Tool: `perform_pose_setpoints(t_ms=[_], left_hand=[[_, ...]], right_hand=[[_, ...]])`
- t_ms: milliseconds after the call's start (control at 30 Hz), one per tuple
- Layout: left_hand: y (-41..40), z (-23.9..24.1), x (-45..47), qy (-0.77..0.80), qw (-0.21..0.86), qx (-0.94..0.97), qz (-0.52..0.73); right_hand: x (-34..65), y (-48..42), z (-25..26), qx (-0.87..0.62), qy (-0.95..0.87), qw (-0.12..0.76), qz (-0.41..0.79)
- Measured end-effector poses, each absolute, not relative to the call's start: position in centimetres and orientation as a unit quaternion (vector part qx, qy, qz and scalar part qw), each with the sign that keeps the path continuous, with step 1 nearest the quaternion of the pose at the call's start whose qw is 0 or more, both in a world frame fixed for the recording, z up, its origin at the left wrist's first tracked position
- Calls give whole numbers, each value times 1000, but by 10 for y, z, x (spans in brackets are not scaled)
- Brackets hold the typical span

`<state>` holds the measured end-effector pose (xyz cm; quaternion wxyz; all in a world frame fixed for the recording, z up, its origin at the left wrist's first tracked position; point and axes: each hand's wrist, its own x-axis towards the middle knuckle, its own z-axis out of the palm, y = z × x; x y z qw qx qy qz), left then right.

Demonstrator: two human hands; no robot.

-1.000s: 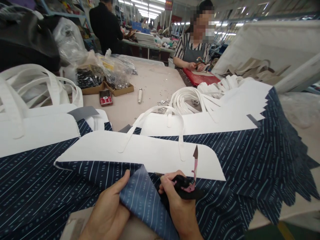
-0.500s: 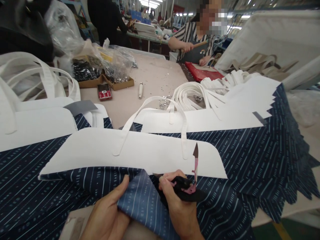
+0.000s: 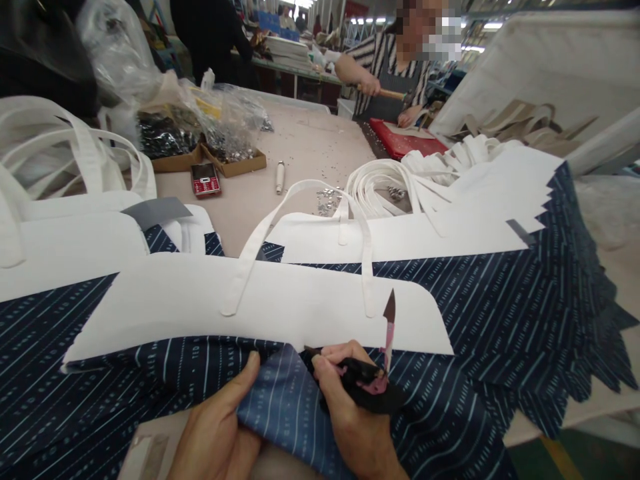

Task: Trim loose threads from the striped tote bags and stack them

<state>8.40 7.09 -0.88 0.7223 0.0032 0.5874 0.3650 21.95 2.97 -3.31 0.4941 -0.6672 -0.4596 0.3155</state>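
My left hand [image 3: 225, 417] holds the folded edge of a navy patterned cloth [image 3: 295, 407], thumb on top and fingers underneath. Its paler underside is turned up between my hands. Closed around a black-handled tool with a pointed blade [image 3: 390, 313], my right hand [image 3: 353, 407] rests at the cloth's edge. Pink wrapping covers part of that tool, and the blade points upward; its exact kind is unclear. Just beyond both hands lies a white panel [image 3: 310, 300] joined to the cloth. A white strap handle [image 3: 255, 233] arches from the panel.
More white-and-navy pieces lie left and right. Coiled white straps [image 3: 375, 187], a red phone [image 3: 205, 180], a marker-like stick [image 3: 280, 178] and a box of small metal parts [image 3: 235, 160] sit farther back. Across the table, a co-worker holds a hammer [image 3: 390, 93] over a red board [image 3: 400, 140].
The panel's left end has moved slightly left and down. Both hands keep nearly the same places and grips. The co-worker's hammer has tilted the other way.
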Motion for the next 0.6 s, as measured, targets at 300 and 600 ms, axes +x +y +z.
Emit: perform_pose_setpoints(t_ms=[300,600], left_hand=[[72,-10,80,568,731,-2,379],[71,-9,80,560,737,-20,377]], right_hand=[[225,28,-33,-653,-383,559,339],[223,29,-33,-667,-425,526,312]])
